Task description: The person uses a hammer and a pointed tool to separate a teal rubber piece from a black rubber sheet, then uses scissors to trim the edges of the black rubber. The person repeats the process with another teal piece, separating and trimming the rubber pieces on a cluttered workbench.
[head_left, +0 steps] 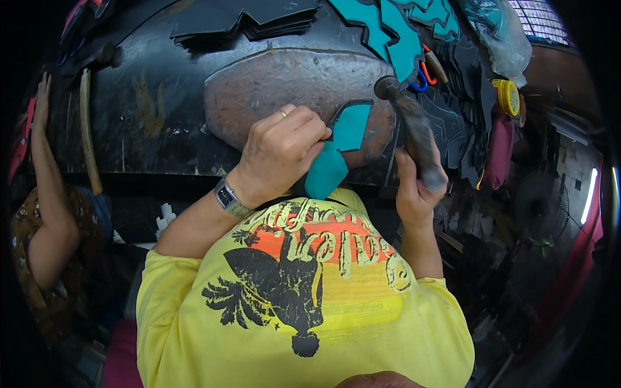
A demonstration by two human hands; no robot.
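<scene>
Closed in a pinch, my left hand [282, 143] grips the edge of a notched teal piece [351, 129] with a dark edge, like cut shoe material. The piece's lower lobe hangs past the near edge of a worn brown oval slab [239, 84], and its upper part lies over the slab. My right hand [417, 194] is wrapped round a worn hammer [417, 126], slightly blurred. Its dark round face points up and left, just above the slab's right side. Most right-hand fingers are hidden behind the hammer.
Dark cut sheets [249, 27] are stacked at the back of the black table [168, 71]. Teal pieces [369, 29] and blue-handled scissors [420, 81] lie at the back right, near a yellow tape roll [506, 97]. A wooden handle [88, 129] and another person's arm [55, 174] are at left.
</scene>
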